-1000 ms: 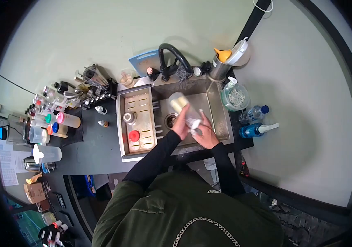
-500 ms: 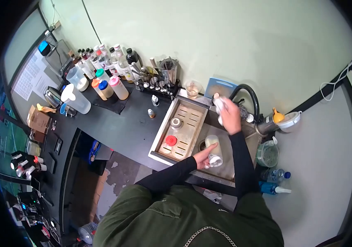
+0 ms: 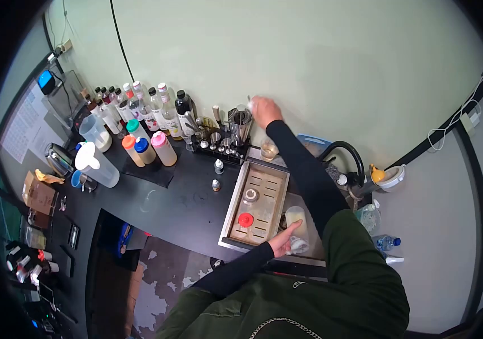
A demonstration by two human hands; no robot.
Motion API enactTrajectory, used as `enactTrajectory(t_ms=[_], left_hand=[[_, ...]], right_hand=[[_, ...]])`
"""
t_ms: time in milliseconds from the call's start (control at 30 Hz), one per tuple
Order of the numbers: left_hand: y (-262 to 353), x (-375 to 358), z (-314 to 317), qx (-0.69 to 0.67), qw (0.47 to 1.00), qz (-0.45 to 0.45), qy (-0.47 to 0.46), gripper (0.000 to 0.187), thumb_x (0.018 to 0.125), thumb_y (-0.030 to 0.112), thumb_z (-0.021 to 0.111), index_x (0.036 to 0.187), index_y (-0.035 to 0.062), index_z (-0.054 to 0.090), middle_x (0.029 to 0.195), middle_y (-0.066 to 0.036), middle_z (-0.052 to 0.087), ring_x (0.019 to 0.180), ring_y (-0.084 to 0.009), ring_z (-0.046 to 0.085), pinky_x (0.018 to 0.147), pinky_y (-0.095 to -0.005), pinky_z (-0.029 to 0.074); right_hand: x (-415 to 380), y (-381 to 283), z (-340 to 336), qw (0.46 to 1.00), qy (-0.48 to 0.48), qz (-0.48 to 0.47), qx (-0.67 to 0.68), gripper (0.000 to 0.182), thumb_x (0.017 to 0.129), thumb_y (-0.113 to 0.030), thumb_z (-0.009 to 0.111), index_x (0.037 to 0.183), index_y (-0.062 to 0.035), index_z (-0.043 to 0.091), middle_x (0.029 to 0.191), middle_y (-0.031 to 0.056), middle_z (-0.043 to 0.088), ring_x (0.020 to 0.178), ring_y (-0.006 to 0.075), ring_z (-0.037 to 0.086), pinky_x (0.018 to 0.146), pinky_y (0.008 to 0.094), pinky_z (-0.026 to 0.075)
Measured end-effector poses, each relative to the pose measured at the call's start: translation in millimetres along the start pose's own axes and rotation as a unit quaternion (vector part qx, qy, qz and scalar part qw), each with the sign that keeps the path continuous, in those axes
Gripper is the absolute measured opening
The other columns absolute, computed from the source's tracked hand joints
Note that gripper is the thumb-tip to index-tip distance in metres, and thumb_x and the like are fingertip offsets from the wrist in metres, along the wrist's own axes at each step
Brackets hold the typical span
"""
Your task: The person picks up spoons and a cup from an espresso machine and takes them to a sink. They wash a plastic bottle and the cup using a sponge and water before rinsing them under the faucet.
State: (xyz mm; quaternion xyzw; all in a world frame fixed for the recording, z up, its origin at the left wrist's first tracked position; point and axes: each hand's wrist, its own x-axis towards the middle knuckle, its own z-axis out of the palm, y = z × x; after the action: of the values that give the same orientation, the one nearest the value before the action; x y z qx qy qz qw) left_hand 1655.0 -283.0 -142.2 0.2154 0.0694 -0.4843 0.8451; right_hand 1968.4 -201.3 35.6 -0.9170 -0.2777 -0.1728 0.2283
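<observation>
In my left hand (image 3: 280, 243) is a translucent plastic bottle (image 3: 296, 217) with pale contents, tilted over the sink (image 3: 315, 263). My fingers wrap round its lower part. My right hand (image 3: 266, 112) is raised by the wall, closed, above the right end of the black bar-tool holder (image 3: 213, 151). Something small and whitish shows at its fingertips, too blurred to name. Close by, a metal shaker and strainer (image 3: 240, 123) stand in the holder. A red cap (image 3: 245, 219) and a round metal piece (image 3: 250, 195) lie on the slotted drip tray (image 3: 264, 183).
A clear cup (image 3: 269, 150) stands behind the tray. Two small dropper bottles (image 3: 217, 175) are on the black counter (image 3: 188, 209). Squeeze bottles (image 3: 164, 149) and several syrup bottles (image 3: 168, 116) line the back left. A black faucet (image 3: 357, 161) arches at the right.
My right hand has moved left and away from me, from over the sink to the bar-tool holder. My left hand still holds the bottle over the sink. The view has shifted slightly.
</observation>
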Motion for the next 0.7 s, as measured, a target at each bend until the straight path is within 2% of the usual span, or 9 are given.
enactTrajectory(t_ms=[100, 167, 200, 300, 467, 567, 600, 633, 700], left_hand=[[11, -26, 18, -0.014, 0.998, 0.021, 0.057, 0.057, 0.093, 0.059, 0.058, 0.131, 0.0163, 0.051, 0.105, -0.002, 0.067, 0.086, -0.0166, 0.068, 0.078, -0.0343, 0.056], [22, -35, 18, 0.021, 0.997, 0.043, 0.069, 0.059, 0.094, 0.056, 0.059, 0.136, 0.0171, 0.048, 0.112, -0.002, 0.065, 0.094, -0.0174, 0.067, 0.082, -0.0373, 0.055], [21, -25, 0, 0.031, 0.998, 0.041, 0.046, 0.059, 0.094, 0.056, 0.058, 0.137, 0.0179, 0.046, 0.112, -0.002, 0.065, 0.094, -0.017, 0.067, 0.083, -0.0369, 0.055], [42, -34, 6, 0.01, 0.999, 0.015, 0.033, 0.054, 0.094, 0.058, 0.056, 0.13, 0.018, 0.051, 0.103, -0.003, 0.068, 0.089, -0.0185, 0.069, 0.077, -0.0362, 0.058], [61, 8, -10, -0.048, 0.998, 0.042, 0.006, 0.059, 0.089, 0.065, 0.058, 0.11, 0.0101, 0.06, 0.097, -0.007, 0.069, 0.088, -0.0209, 0.069, 0.077, -0.0388, 0.058], [67, 34, 1, -0.06, 0.996, 0.029, 0.061, 0.071, 0.087, 0.071, 0.056, 0.113, 0.005, 0.061, 0.096, -0.009, 0.067, 0.087, -0.0218, 0.067, 0.076, -0.0346, 0.055], [68, 43, -2, -0.046, 0.997, 0.021, 0.058, 0.072, 0.086, 0.072, 0.056, 0.11, 0.0041, 0.062, 0.096, -0.009, 0.067, 0.086, -0.0224, 0.067, 0.077, -0.0354, 0.055], [68, 44, 3, -0.032, 0.998, 0.014, 0.055, 0.073, 0.084, 0.073, 0.057, 0.106, 0.0031, 0.064, 0.096, -0.009, 0.067, 0.085, -0.0229, 0.066, 0.078, -0.0362, 0.055], [63, 47, 13, -0.017, 0.999, -0.005, 0.052, 0.072, 0.083, 0.073, 0.058, 0.101, 0.0038, 0.066, 0.095, -0.008, 0.068, 0.085, -0.0228, 0.066, 0.079, -0.0378, 0.054]], right_hand=[[-6, 0, -68, 0.988, 0.143, -0.048, 0.025, 0.015, 0.09, -0.02, 0.058, 0.095, -0.006, 0.061, 0.089, 0.0196, 0.067, 0.082, 0.0416, 0.065, 0.071, 0.0534, 0.051], [-43, -21, -142, 0.977, 0.197, 0.013, 0.085, 0.018, 0.086, -0.013, 0.064, 0.102, -0.004, 0.062, 0.091, 0.0211, 0.067, 0.085, 0.0421, 0.065, 0.068, 0.0475, 0.051], [-68, -5, -160, 0.971, 0.222, 0.01, 0.084, 0.014, 0.091, -0.01, 0.063, 0.103, -0.0024, 0.061, 0.085, 0.0165, 0.07, 0.077, 0.0326, 0.069, 0.061, 0.0389, 0.052], [-180, -9, -199, 0.909, 0.192, 0.208, 0.306, 0.01, 0.098, -0.012, 0.059, 0.104, -0.0038, 0.057, 0.088, 0.0056, 0.067, 0.072, 0.0088, 0.062, 0.056, 0.0227, 0.048], [-395, -12, -175, 0.714, 0.125, 0.479, 0.494, 0.003, 0.098, -0.011, 0.057, 0.098, -0.0101, 0.054, 0.084, 0.0037, 0.065, 0.062, 0.0093, 0.057, 0.05, 0.0236, 0.042], [-470, -45, -165, 0.715, 0.117, 0.509, 0.464, 0.012, 0.101, -0.014, 0.053, 0.111, -0.0088, 0.056, 0.08, -0.0021, 0.055, 0.061, 0.0066, 0.052, 0.054, 0.0235, 0.04], [-494, -43, -162, 0.8, 0.093, 0.49, 0.333, 0.019, 0.101, -0.015, 0.05, 0.117, -0.0059, 0.055, 0.083, 0.0002, 0.057, 0.067, 0.0097, 0.055, 0.061, 0.0258, 0.044], [-496, -48, -162, 0.93, 0.098, 0.34, 0.104, 0.023, 0.1, -0.014, 0.048, 0.12, -0.0039, 0.055, 0.089, 0.0077, 0.062, 0.078, 0.0214, 0.064, 0.071, 0.0298, 0.049], [-496, -69, -185, 0.899, 0.034, 0.427, 0.094, 0.028, 0.096, -0.009, 0.049, 0.122, -0.0031, 0.058, 0.098, 0.0167, 0.065, 0.093, 0.0344, 0.066, 0.081, 0.0353, 0.051]])
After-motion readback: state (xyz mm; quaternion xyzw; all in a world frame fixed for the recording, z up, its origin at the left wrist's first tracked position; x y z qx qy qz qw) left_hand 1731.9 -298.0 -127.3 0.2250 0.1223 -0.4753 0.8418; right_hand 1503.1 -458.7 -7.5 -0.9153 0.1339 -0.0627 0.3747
